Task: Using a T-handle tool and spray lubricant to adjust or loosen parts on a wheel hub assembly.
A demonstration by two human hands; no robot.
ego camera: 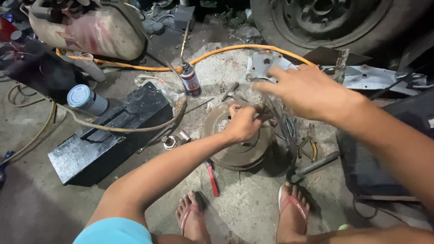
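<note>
A rusty round brake drum (235,153) lies flat on the concrete floor in front of my feet. My left hand (244,122) rests over the drum's centre, fingers closed around a small dark metal part (262,109). My right hand (300,88) hovers above and to the right of the drum, blurred, fingers spread and holding nothing. A pale metal bracket (262,63) lies on the floor just beyond its fingertips.
Pliers (309,147), a hammer (312,167) and a red-handled tool (211,176) lie around the drum. A spray can (191,81), a tin (86,99), a black box (108,135), an orange hose (226,49) and a tyre (325,18) ring the spot.
</note>
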